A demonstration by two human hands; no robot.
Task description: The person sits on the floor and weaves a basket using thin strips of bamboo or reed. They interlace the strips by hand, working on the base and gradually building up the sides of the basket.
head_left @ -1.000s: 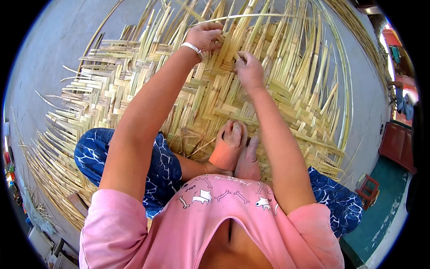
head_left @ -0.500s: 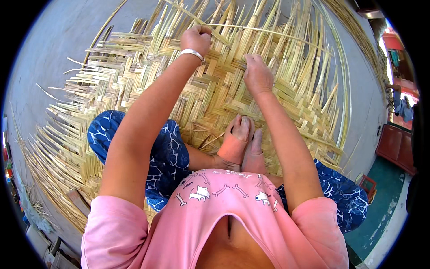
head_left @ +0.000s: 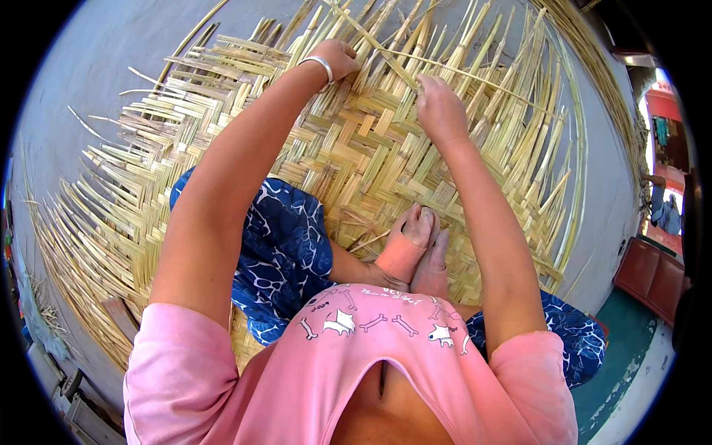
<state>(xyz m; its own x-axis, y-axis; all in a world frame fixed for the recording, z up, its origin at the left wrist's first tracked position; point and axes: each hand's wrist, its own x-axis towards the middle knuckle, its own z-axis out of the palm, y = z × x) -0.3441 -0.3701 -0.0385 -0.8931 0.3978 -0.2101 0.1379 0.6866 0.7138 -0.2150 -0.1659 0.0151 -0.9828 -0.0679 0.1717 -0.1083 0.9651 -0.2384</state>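
Note:
A partly woven mat (head_left: 371, 144) of flat, pale yellow-green cane strips lies beneath my feet. Its loose ends fan out along the far and left sides. My right hand (head_left: 443, 111) is closed, pinching the near end of a flat cane strip (head_left: 382, 50) that slants up to the far left. My left hand (head_left: 334, 59) is closed at the far part of the weave, among the loose ends; its fingertips hide what they grip. A thin cane stick (head_left: 482, 80) lies across the far loose ends, right of my left hand, passing beyond my right hand.
My bare feet (head_left: 415, 248) rest on the mat's near part. More long canes (head_left: 593, 59) lie on the grey floor (head_left: 96, 70) at the far right. A dark red panelled object (head_left: 647, 276) stands at the right. In the background at right a person (head_left: 665, 211) is partly visible.
My right hand has moved up and slightly right, and now pinches the slanting strip's end. My left hand has shifted slightly right. The view has also shifted a little.

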